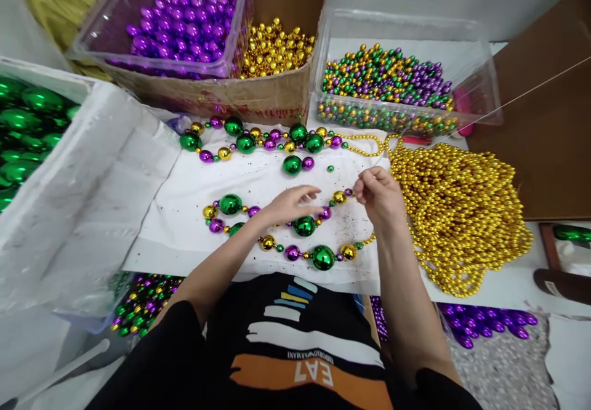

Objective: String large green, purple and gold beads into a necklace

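Observation:
My left hand hovers over a strand of beads, thumb and fingers apart, partly covering it. Green, purple and gold beads make up this strand, a large green bead among them. At its upper right end, past a gold bead and a small purple bead, my right hand pinches the strand's thread, mostly hidden by the fingers. Above my hands lie a loose green bead, a purple bead and a tiny green bead.
Another beaded strand lies farther back on the white cloth. To the right is a heap of gold bead chains. Behind stand a purple-bead bin, a cardboard box with gold beads and a clear mixed-bead bin. Large green beads are at left.

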Demonstrator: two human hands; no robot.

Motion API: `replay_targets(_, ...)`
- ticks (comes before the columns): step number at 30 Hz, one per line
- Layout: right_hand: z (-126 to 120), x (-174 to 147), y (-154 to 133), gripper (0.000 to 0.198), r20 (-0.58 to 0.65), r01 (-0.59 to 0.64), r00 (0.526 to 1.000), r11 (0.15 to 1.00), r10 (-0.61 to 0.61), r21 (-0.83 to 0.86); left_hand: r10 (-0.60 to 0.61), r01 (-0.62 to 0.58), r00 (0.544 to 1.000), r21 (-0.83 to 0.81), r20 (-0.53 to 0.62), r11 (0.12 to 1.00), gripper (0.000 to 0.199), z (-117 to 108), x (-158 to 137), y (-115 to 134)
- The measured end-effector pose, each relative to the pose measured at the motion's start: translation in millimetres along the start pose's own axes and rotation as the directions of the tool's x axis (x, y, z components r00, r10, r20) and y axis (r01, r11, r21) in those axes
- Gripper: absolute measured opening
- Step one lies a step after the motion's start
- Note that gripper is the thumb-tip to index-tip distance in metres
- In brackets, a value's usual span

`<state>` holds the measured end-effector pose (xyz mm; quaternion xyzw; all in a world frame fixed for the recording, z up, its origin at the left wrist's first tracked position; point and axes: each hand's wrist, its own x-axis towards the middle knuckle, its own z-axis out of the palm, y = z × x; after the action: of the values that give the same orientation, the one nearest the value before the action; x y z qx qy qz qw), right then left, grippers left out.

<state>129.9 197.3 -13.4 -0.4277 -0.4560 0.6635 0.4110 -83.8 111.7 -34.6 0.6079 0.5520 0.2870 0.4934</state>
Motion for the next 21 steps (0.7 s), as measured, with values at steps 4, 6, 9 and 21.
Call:
replay_targets(4, -12, -8, -26, 0.032, -0.081, 0.157, 0.985, 0.986, -0.152, 0.054, -0.004, -0.061, 0.987, 0.404, 0.158, 0.913, 0.07, 5, -37, -3)
replay_targets(6, -19, -13, -33, 0.034, -0.149, 0.229, 0.965, 0.971, -0.218, 0.062, -0.018, -0.045, 0.993, 0.515, 0.117, 0.856, 0.054, 3, -50, -5)
replay_targets(9, -28, -20, -34, 0.038, -0.253, 0.276, 0.936, 0.956, -0.245, 0.099, -0.066, 0.025, 0.997, 0.603, 0.045, 0.797, 0.03, -7, -65, -12)
replay_targets(21, -61, -49, 13, 0.044, -0.361, 0.133, 0.932, 0.951, -0.025, 0.277, -0.227, 0.126, 0.974, 0.831, 0.0, 0.542, 0.02, -40, -100, -23)
